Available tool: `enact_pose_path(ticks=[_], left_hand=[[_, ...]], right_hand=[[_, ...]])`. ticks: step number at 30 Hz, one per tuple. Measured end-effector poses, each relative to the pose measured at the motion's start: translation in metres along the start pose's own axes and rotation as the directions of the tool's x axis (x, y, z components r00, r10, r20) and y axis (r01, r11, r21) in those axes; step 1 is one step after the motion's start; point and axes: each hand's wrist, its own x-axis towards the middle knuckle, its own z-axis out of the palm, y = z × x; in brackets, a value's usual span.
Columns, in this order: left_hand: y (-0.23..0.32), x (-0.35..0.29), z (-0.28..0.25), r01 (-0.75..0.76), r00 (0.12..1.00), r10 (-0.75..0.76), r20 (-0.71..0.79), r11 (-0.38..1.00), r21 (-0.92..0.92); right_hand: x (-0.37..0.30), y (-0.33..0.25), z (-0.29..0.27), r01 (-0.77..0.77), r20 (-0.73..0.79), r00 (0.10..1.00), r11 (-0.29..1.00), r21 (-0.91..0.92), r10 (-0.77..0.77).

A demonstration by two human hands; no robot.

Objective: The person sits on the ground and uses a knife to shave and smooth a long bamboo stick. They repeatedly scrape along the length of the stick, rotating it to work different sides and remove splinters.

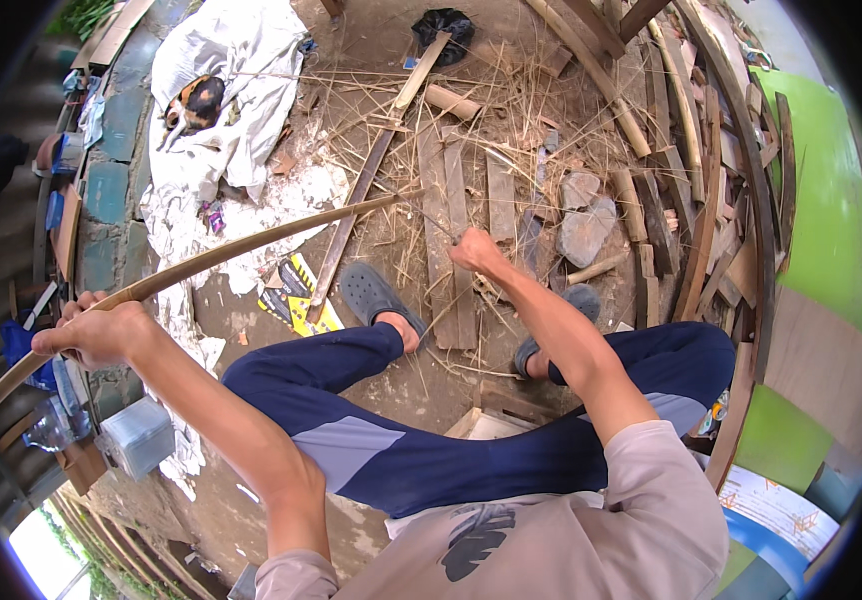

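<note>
Tan curved wooden strip (251, 238) seems part-worked, your left hand (91, 330) fingers wrapped round it, right hand (475, 250) fingers closed on thin unclear item (438, 222), pale slivers (506, 120) far, remainder untellable.

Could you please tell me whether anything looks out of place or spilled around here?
Yes: a calico cat lies on the rumpled white sheet, unexpected near loose wood, and thin strips lie scattered untidily across the floor, pointing every way.
</note>
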Motion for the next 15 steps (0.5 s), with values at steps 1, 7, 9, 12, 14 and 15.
enact_pose_path(ticks=[1, 7, 9, 12, 14, 15], left_hand=[[-0.002, 0.000, 0.002, 0.011, 1.000, -0.011, -0.001, 1.000, -0.003], [-0.005, -0.002, -0.008, 0.011, 0.999, -0.011, -0.042, 1.000, 0.011], [-0.010, 0.009, -0.013, -0.019, 0.999, 0.019, -0.036, 1.000, -0.007], [-0.010, 0.004, -0.015, 0.027, 0.999, -0.025, 0.036, 0.997, -0.067], [-0.013, 0.007, -0.018, 0.085, 0.996, -0.085, 0.003, 0.995, -0.045], [-0.016, 0.015, -0.026, 0.086, 0.993, -0.079, 0.091, 0.993, -0.084]], right_hand=[[-0.002, 0.003, 0.003, -0.008, -0.021, 1.000, 0.999, 0.032, 0.009], [-0.011, 0.003, -0.014, -0.008, 0.049, 0.999, 1.000, -0.023, 0.009], [-0.021, -0.004, 0.002, 0.051, -0.020, 0.999, 0.998, 0.030, -0.050], [0.013, 0.041, 0.021, 0.063, -0.090, 0.993, 0.995, -0.083, -0.071], [0.019, 0.043, 0.000, 0.144, 0.127, 0.986, 0.934, -0.326, -0.108], [0.009, 0.030, -0.005, 0.105, 0.084, 0.993, 0.961, -0.257, -0.086]])
